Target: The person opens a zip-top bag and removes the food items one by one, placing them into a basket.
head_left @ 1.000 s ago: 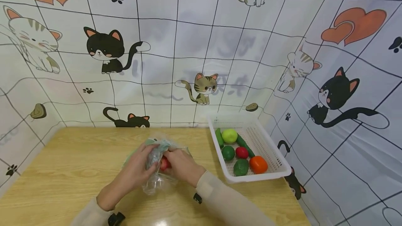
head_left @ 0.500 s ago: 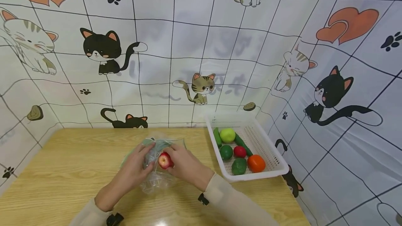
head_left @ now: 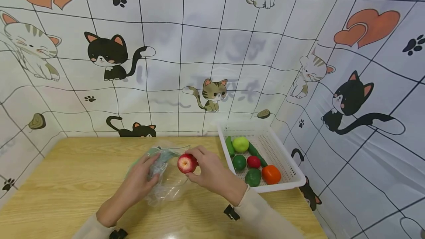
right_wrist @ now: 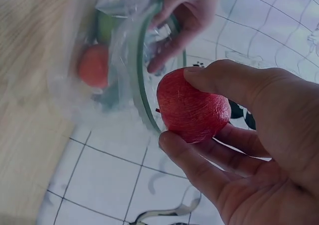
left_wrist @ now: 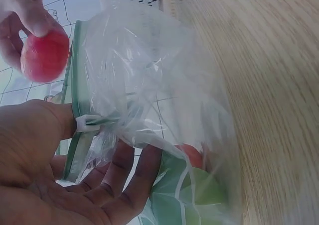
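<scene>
My right hand [head_left: 212, 174] pinches a small red apple [head_left: 187, 163] between thumb and fingers, to the right of a clear zip-lock bag [head_left: 170, 191]. In the right wrist view the apple [right_wrist: 192, 108] is beside the bag's green-edged mouth. My left hand [head_left: 137, 180] holds the bag by that mouth, its thumb and fingers on either side of the green zip strip [left_wrist: 76, 80]. Through the plastic in the right wrist view show an orange-red round thing [right_wrist: 93, 65] and something green [right_wrist: 105, 28]. What else the bag contains is unclear.
On the right of the wooden table [head_left: 83, 180] stands a white perforated basket [head_left: 280, 146]. It bears a yellow-green round fruit [head_left: 240, 144], an orange-red one [head_left: 271, 174], a small red one [head_left: 254, 162] and several green vegetables. A cat-printed curtain [head_left: 166, 58] rises behind the table.
My right hand has moved right with the apple, from close beside the left hand, and the apple now shows almost whole. My left hand has stayed nearly in place on the bag.
</scene>
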The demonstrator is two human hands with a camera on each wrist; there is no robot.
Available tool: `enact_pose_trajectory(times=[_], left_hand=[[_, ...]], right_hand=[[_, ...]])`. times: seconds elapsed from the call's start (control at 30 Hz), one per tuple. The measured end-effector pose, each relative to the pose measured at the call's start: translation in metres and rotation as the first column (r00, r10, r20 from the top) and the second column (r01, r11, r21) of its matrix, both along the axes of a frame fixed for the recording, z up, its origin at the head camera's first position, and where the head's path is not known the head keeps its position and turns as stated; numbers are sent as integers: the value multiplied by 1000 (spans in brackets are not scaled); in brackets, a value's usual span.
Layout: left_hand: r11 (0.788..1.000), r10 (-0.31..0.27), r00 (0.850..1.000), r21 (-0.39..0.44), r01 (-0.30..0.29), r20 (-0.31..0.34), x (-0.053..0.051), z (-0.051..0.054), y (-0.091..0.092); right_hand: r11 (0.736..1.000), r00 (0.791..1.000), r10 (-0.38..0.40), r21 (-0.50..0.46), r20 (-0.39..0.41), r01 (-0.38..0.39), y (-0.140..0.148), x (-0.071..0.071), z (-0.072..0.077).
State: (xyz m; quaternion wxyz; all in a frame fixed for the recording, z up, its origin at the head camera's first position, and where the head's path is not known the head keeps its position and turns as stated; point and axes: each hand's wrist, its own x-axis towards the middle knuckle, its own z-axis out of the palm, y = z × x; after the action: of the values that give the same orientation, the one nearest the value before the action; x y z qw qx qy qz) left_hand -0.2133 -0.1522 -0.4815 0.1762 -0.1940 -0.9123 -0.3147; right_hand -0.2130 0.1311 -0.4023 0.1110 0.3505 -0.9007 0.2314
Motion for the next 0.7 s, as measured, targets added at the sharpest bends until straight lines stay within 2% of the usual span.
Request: enact_pose_trajectory(times=[0.2,0.37,0.53,0.63,0.7], left_hand=[[1000,14,1000,-10,-14,-8,0,-2,-4],[1000,21,1000,-15,-21,-6,-1,-3,-8],[1000,26,999,3,-27,29,0,-2,-12],[999,29,998,16,-30,48,0,-2,-13],[999,28,999,20,-29,45,0,-3,-14]], right_hand=[[998,998,-58,-28,6,58,29,0,11],[985,985,-173,-16,26,173,55,-3,16],[949,948,-315,39,52,313,84,-4,19],[923,921,-381,89,81,374,100,-5,19],[914,911,-401,110,93,391,110,-6,18]])
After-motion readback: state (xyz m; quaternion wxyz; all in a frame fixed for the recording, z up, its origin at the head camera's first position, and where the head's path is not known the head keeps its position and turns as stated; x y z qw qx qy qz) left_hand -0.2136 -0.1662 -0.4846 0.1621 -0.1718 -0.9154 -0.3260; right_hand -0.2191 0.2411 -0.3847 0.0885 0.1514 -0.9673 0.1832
